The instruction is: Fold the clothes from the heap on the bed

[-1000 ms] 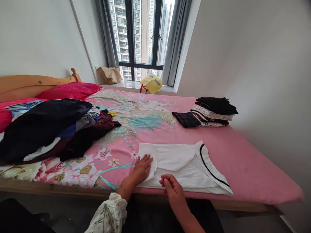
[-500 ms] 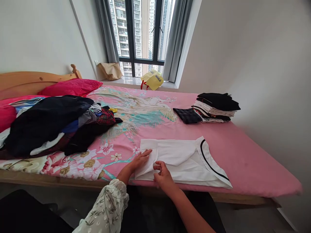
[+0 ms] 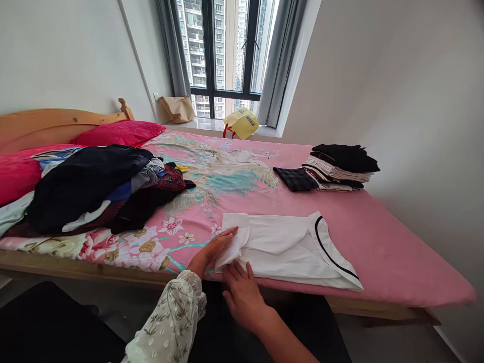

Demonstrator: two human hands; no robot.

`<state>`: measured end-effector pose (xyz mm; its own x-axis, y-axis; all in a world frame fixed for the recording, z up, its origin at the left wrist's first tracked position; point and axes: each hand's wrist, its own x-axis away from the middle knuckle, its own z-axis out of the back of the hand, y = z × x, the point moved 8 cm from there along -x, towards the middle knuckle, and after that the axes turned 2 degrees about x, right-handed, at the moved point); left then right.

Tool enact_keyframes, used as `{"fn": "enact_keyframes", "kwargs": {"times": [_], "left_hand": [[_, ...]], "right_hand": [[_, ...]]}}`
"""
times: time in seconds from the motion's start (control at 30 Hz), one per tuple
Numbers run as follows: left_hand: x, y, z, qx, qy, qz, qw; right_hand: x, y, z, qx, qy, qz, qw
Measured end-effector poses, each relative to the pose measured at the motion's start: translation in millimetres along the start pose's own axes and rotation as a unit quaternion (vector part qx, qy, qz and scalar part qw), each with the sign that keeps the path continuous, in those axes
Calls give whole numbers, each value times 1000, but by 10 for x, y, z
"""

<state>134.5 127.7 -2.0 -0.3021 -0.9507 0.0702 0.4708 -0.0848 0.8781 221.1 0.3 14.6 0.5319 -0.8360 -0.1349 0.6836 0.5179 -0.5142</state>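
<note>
A white garment (image 3: 280, 257) with a black stripe near its right end lies folded flat along the bed's front edge. Its left end is turned over in a narrow flap that bulges slightly. My left hand (image 3: 216, 246) rests against that flap from the left, fingers stretched out and thumb hidden. At the near left corner, my right hand (image 3: 244, 295) touches the cloth with its fingertips, its fingers spread and thumb apart.
A jumbled heap of clothes (image 3: 86, 186) lies on the left. A stack of folded clothes (image 3: 342, 164) stands at the right rear beside a folded dark checked cloth (image 3: 295, 179). Red pillows (image 3: 117, 133), a yellow bag (image 3: 241, 123) and a brown paper bag (image 3: 177, 109) are farther back.
My right hand has moved left and down to the garment's near left corner, and its fingers have spread. The garment's left end now bulges up. The view has shifted slightly.
</note>
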Motion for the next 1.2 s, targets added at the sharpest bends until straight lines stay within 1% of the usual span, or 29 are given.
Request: {"fn": "enact_keyframes", "kwargs": {"times": [0.07,0.1,0.13,0.17,0.2,0.27,0.3,0.33,0.37,0.43,0.5,0.57,0.6,0.67,0.73,0.8,0.9,0.93,1.0,1.1,1.13,1.2], "left_hand": [[0,-14,-91,-41,1,-3,999],[8,-22,-150,-58,2,-5,998],[22,-25,-213,-81,3,-11,997],[41,-20,-275,-116,5,-23,993],[66,-7,-333,-164,8,-40,986],[129,34,-431,-277,17,-86,957],[165,49,-468,-326,25,-104,939],[202,60,-495,-360,34,-118,925],[239,66,-515,-376,48,-126,917],[320,84,-566,-392,82,-139,906],[406,115,-655,-405,119,-149,894],[479,148,-771,-412,141,-146,888],[508,160,-815,-413,148,-133,889],[560,202,-876,-411,150,-107,893],[607,260,-900,-401,140,-94,900],[644,307,-905,-388,121,-96,909],[676,310,-872,-379,111,-91,914],[684,303,-865,-378,111,-92,914],[705,295,-864,-376,111,-100,915],[761,297,-854,-368,120,-115,915],[786,295,-835,-368,130,-115,913],[836,275,-786,-376,150,-108,908]], "right_hand": [[26,-209,-55,-21,-46,52,997],[39,-299,-51,-36,-60,65,995],[42,-367,-15,-52,-60,67,995],[33,-410,58,-70,-39,58,995],[13,-427,162,-86,1,43,995],[-46,-415,389,-108,95,21,989],[-89,-396,471,-111,129,21,985],[-149,-363,517,-106,144,25,984],[-223,-310,528,-95,144,25,985],[-399,-129,477,-58,112,4,992],[-576,97,384,-17,67,-28,997],[-747,266,280,21,22,-27,999],[-832,329,221,38,-2,-17,999],[-1001,450,76,64,-58,0,996],[-1177,573,-64,73,-104,4,992],[-1370,681,-143,49,-119,-1,992],[-1641,853,-106,-13,-89,-34,995],[-1700,935,-52,-29,-69,-56,996],[-1732,1159,125,-43,-9,-113,993],[-1540,1611,420,-64,89,-222,969],[-1450,1751,477,-74,105,-251,959],[-1314,1949,505,-101,109,-288,946]]}}
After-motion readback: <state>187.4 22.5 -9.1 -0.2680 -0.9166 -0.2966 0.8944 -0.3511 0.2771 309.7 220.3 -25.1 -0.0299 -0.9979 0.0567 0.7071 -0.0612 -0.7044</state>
